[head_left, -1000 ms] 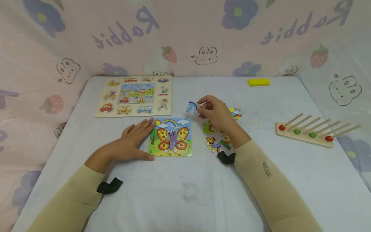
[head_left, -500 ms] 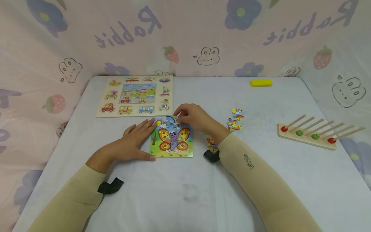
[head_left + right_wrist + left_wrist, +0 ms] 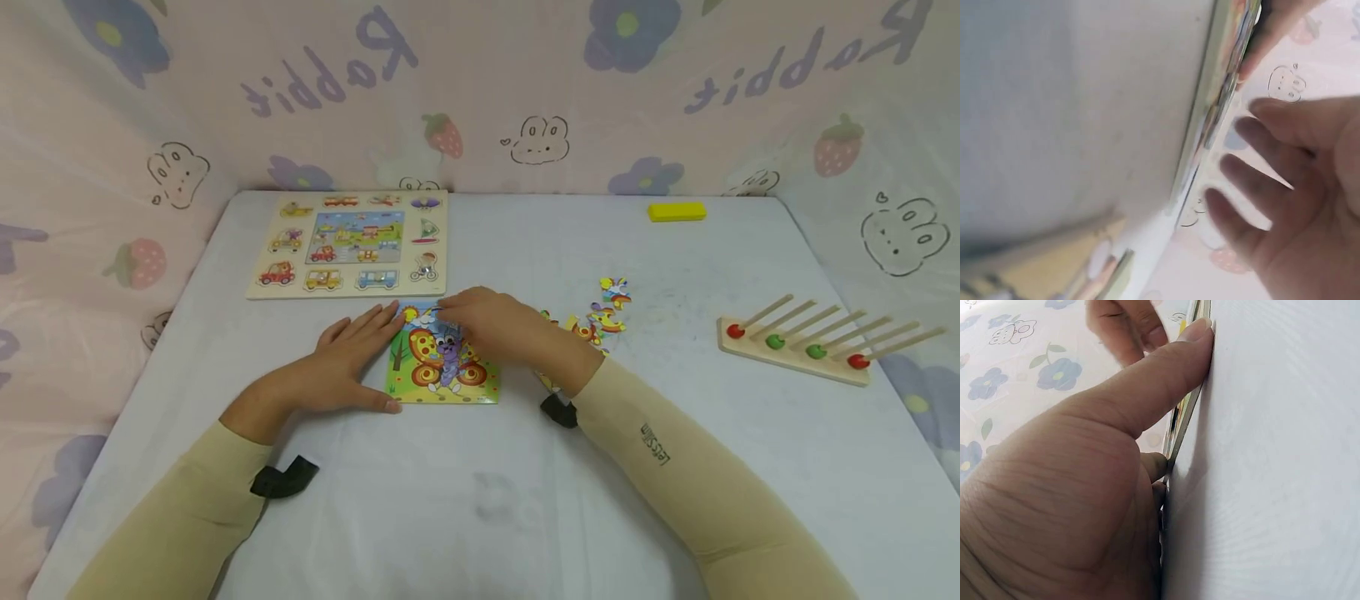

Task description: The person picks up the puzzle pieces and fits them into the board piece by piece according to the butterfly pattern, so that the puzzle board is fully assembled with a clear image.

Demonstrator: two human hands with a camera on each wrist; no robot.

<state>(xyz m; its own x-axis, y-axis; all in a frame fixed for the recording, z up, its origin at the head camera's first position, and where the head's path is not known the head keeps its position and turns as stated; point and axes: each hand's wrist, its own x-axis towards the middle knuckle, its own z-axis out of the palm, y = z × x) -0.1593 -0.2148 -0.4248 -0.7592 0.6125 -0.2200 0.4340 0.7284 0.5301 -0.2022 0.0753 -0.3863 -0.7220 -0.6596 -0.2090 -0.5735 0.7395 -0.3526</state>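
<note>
A square butterfly jigsaw puzzle (image 3: 442, 387) lies on the white table in the head view. My left hand (image 3: 339, 365) rests flat at its left side, fingers stretched along the upper edge area and thumb at the lower left corner. The left thumb (image 3: 1179, 362) also shows against the puzzle's edge in the left wrist view. My right hand (image 3: 498, 329) is over the puzzle's upper right, covering the rainbow part. In the right wrist view its fingers (image 3: 1254, 181) are loosely spread beside the puzzle board (image 3: 1200, 125), with nothing gripped. Several loose jigsaw pieces (image 3: 606, 317) lie to the right, some hidden behind the right wrist.
A wooden vehicle puzzle board (image 3: 258, 287) lies behind the left hand. Toward the back right is a yellow block (image 3: 677, 212). A wooden rack with slanted pegs (image 3: 795, 353) and red and green beads stands at the right. Patterned cloth walls (image 3: 480, 83) surround the table.
My right hand has carried the rainbow jigsaw piece left from beside the puzzle onto its top part and let it go; its fingers now lie over that spot. My left hand stays put.
</note>
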